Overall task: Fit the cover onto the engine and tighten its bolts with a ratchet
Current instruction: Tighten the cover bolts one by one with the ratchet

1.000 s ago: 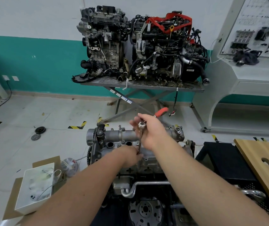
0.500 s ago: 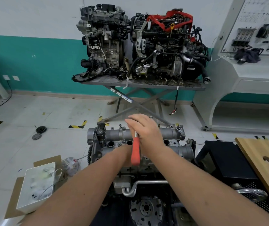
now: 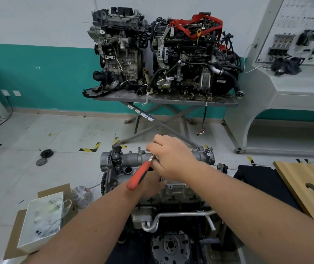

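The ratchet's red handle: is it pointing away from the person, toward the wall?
No, the ratchet handle slants back toward the person and to their left, while the right hand grips its metal end.

The engine [image 3: 158, 189] looked like cast metal, dull grey and slightly rough, while the cover [image 3: 133, 158] along its top had a smoother, paler satin metal finish and the bent pipe [image 3: 173, 216] low on its front shone like bright polished metal. The ratchet [image 3: 140, 175] had a smooth, faintly glossy red handle, seemingly plastic or rubber, on a shiny steel shank. Nearby, the board [image 3: 308, 185] showed matt, grained wood, the box [image 3: 41, 220] a smooth white surface, the flattened cardboard [image 3: 12, 239] beneath it plain matt brown, and the floor [image 3: 28, 130] pale, scuffed tile with a slight sheen.
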A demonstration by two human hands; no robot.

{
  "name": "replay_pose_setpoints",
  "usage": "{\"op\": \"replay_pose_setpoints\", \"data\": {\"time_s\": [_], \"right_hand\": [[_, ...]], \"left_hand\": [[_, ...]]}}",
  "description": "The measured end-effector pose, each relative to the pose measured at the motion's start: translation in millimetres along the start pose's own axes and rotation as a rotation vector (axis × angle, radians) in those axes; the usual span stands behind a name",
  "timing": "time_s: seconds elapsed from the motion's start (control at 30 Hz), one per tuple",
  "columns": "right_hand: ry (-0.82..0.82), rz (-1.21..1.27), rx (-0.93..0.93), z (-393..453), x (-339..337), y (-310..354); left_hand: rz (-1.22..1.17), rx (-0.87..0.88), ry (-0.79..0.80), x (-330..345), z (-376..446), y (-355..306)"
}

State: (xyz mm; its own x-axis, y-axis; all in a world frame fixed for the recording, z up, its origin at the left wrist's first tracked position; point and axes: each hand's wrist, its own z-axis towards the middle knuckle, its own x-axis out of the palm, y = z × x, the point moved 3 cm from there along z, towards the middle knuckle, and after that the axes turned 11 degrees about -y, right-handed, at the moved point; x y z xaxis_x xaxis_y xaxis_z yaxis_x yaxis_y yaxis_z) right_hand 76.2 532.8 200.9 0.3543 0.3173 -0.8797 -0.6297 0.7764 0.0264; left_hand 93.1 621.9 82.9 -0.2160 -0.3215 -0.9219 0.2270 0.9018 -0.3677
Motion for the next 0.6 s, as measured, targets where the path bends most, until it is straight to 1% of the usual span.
{"op": "replay_pose_setpoints", "data": {"time_s": [0.1,0.13,0.2,0.23,0.3,0.37,0.4,0.43,0.47,0.5,0.53,0.57,0.6], "right_hand": [[0.294,-0.055,0.045,15.9,-8.2,-3.9],[0.367,-0.097,0.052,20.1,-10.7,-3.0],[0.451,-0.122,0.081,25.0,-14.3,-1.0],[0.483,-0.089,0.117,25.5,-14.8,-1.0],[0.554,0.063,0.243,25.6,-13.6,-3.5],[0.570,0.330,0.462,23.0,-12.4,-6.6],[0.522,0.537,0.632,20.9,-8.9,-8.2],[0.438,0.814,0.849,17.5,-3.8,-8.8],[0.308,1.129,1.074,14.0,1.9,-8.3],[0.132,1.401,1.250,10.0,7.8,-8.6],[-0.051,1.590,1.355,5.3,13.8,-9.5],[-0.229,1.720,1.404,0.5,19.5,-9.6],[-0.380,1.806,1.406,-3.7,24.0,-8.6]], "left_hand": [[0.012,-0.025,0.019,5.4,4.4,7.1],[0.019,-0.032,0.017,5.5,5.0,8.3],[0.031,-0.042,0.062,4.7,5.9,8.6],[0.042,-0.038,0.099,4.3,6.6,7.8],[0.074,-0.033,0.162,1.6,6.2,5.7],[0.088,-0.017,0.180,-0.4,4.5,4.4],[0.071,-0.021,0.178,-1.2,3.5,4.2],[0.043,-0.024,0.165,-1.2,3.4,4.7],[0.023,-0.029,0.157,-1.2,3.6,4.8],[0.016,-0.035,0.154,-1.1,4.3,4.6],[0.024,-0.046,0.157,-0.5,5.5,4.8],[0.035,-0.044,0.162,0.0,6.2,4.8],[0.044,-0.043,0.163,0.2,6.7,5.5]]}}
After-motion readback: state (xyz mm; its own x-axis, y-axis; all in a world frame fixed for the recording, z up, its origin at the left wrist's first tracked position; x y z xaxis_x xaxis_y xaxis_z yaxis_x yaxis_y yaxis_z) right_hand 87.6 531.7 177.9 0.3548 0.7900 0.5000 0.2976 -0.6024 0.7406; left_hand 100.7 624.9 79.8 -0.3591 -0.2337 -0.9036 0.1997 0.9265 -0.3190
